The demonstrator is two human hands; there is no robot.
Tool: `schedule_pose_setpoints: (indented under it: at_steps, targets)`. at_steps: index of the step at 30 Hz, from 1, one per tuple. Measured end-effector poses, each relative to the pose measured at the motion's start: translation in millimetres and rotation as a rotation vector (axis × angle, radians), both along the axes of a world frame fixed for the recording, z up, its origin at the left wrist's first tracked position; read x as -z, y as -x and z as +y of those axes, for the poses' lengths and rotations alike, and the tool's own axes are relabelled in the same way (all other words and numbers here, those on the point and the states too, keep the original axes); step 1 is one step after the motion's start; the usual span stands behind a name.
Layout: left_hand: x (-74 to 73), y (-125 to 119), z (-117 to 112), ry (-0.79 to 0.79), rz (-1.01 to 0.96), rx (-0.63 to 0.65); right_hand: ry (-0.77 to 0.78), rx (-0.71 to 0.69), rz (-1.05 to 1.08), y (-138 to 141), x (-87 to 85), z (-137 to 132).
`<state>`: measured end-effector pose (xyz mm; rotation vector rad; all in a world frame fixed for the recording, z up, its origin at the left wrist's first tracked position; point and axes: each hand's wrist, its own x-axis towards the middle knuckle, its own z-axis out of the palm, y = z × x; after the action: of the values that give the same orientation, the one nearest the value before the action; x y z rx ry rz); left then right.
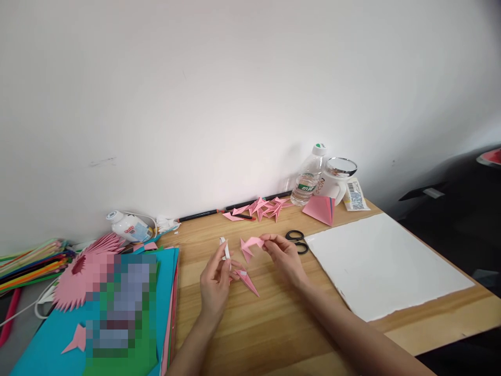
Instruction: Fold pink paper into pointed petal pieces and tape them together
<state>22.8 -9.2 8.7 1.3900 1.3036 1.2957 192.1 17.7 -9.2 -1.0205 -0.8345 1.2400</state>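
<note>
My left hand (214,282) is closed in a pinch on a small white strip (226,248) that sticks up from the fingertips; a folded pink paper piece (247,281) lies under or against its fingers. My right hand (282,256) pinches another folded pink paper piece (250,245) just above the wooden table (274,324). The two hands are a short distance apart. Black scissors (297,241) lie just right of my right hand.
Several folded pink pieces (260,207) lie near the wall beside a black pencil (203,214). A water bottle (309,180), a white mug (336,183), a glue bottle (127,225), a white sheet (385,263), stacked coloured paper (50,339) and a pink paper flower (84,271) surround the work spot.
</note>
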Motion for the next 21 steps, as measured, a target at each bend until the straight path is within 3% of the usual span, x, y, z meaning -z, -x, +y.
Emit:
schedule_pose_setpoints:
  at_steps: [4, 8, 15, 21]
  targets:
    - [-4.3, 0.6, 2.2, 0.032, -0.015, -0.004, -0.011, -0.3, 0.022, 0.0, -4.3, -2.1]
    - [-6.1, -1.0, 2.6, -0.149, 0.134, 0.091, -0.029, -0.501, 0.063, 8.2, -8.3, -9.2]
    - [-2.9, -1.6, 1.5, -0.289, 0.231, 0.343, 0.01, -0.445, 0.158, 13.9, -7.0, -11.3]
    - [0.0, 2.2, 2.2, -0.472, 0.409, 0.259, -0.048, -0.381, 0.069, 12.6, -5.8, -10.8]
